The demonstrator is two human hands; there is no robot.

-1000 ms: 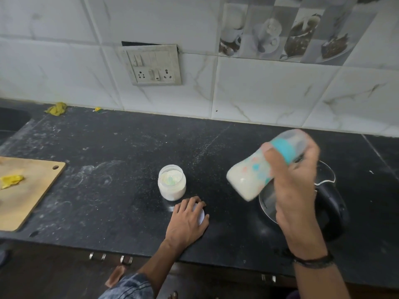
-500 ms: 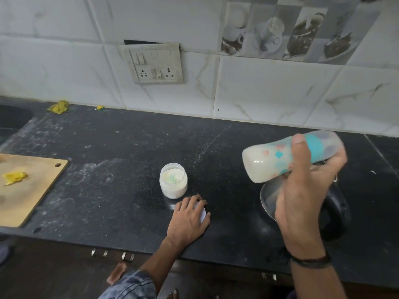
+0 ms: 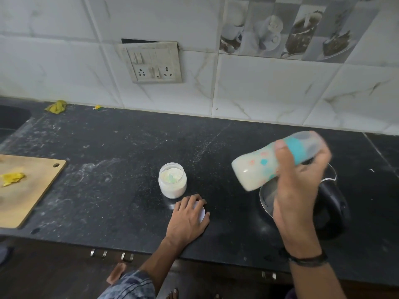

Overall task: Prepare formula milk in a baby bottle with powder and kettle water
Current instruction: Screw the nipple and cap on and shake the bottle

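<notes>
Baby bottle (image 3: 257, 171): capped, milky inside, was tilted almost on its side above the kettle (image 3: 330, 203) by the worktop's (image 3: 118, 147) right front edge, probably to shake the powder into the water. Right hand (image 3: 298, 190): raised, fingers and thumb wrapped round the bottle's teal collar. Left hand (image 3: 187, 216): flat, fingers relaxed, rested on a white lid (image 3: 202, 212) near the front edge, just beside the open powder jar (image 3: 172, 180), likely kept ready.

Baby bottle (image 3: 259, 169): milky liquid inside, teal collar, coloured spots, tilted near-horizontal, base left, gripped mid-air by right hand (image 3: 298, 190) over kettle (image 3: 332, 212). Kettle: black, lid open, right on table. Powder jar (image 3: 172, 180): open, upright, centre.
</notes>
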